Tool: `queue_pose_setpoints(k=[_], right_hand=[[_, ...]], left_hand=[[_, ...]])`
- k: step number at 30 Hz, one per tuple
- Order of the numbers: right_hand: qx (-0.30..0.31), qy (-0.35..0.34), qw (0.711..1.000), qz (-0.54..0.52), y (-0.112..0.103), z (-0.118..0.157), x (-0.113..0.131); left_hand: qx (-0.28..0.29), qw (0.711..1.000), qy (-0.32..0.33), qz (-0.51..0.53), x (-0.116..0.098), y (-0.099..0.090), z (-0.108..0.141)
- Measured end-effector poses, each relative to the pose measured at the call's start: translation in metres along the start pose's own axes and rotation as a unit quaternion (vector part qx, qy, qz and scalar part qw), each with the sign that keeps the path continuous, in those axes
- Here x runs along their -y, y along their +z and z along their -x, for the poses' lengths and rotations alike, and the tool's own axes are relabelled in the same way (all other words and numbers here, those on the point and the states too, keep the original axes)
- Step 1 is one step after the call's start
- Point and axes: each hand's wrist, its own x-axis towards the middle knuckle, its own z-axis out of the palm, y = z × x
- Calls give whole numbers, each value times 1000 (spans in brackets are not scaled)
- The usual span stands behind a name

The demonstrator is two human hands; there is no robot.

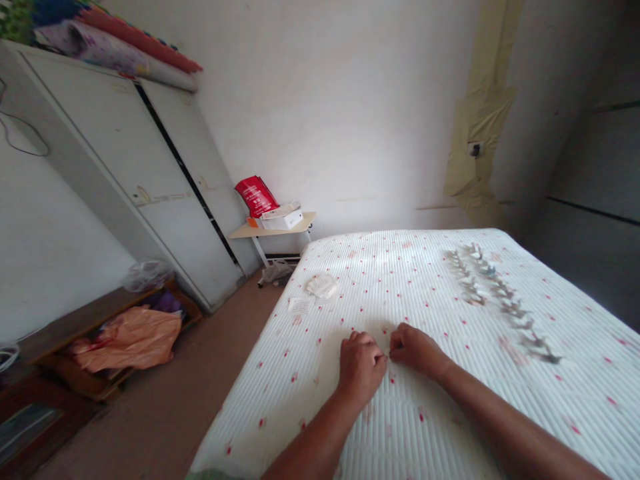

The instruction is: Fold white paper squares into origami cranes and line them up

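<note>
At the centre, the fingers (381,359) of the left hand (361,363) and those of the right hand (416,350) are curled inward, with scarcely any opening shown between thumb and forefinger; the two sets of tips are placed close together just above the bed (400,427). Anything pinched there is too small or too well hidden to be made out, so it cannot be told whether a piece is held.

At ten to eleven o'clock from the hands, a pile of printed paper (323,286) is seen on the bed, with a flat loose sheet (301,305) just beside it. At two o'clock, small pale pieces (515,310) are arranged in uneven rows; their outlines are blurred, though folded shapes may be judged. From this arrangement, many pieces are taken to be done and the flat paper to be left unworked; no exact share can be given.

Farther out, at ten to eleven o'clock, a red bag (257,196) and a white box (283,221) are carried by a desk (240,232). A wardrobe (100,147) is placed at ten o'clock, and an orange plastic bag (133,339) is spread at nine.
</note>
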Motion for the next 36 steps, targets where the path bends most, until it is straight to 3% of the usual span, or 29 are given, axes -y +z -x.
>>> queue_pose_setpoints(k=[8,18,36], right_hand=[[3,16,1000,3,2,-2,-1],[3,16,1000,3,3,-3,-3],[4,6,999,-42,4,-7,-12]], left_hand=[[-1,1000,-28,-5,0,3,-1],[-12,999,14,26,-1,2,5],[-11,997,-53,56,1,10,0]])
